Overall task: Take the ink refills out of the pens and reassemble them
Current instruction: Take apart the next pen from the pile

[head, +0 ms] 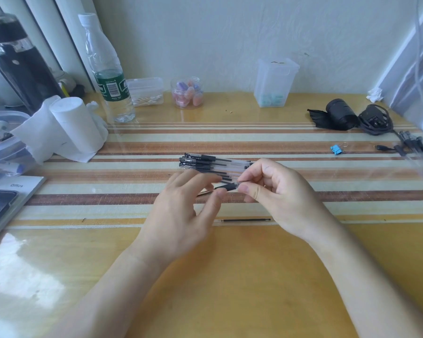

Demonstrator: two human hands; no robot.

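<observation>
Pens (213,164), clear-barrelled with black caps and grips, are stacked side by side in a small pile on the striped mat (303,191), just beyond both hands. A black pen grip section (230,186) is held above the mat between the two hands. The right hand (276,193) is curled, thumb and forefinger pinched on the clear end of that piece. The left hand (181,208) is loosely open with fingers spread, thumb and forefinger tips touching the dark end of the same piece; motion blur there, so how firm the grip is cannot be told. A thin dark tip is seen sticking out left of the piece, under the left fingers. One ink refill (244,220) is laid flat on the mat, near the person, below the right hand and apart from the pile. More pens in a clear pack (415,147) are seen at the far right edge. A blue binder clip (336,149) is lying beside them. A water bottle (108,76) and a paper roll (76,125) are standing at the left.
</observation>
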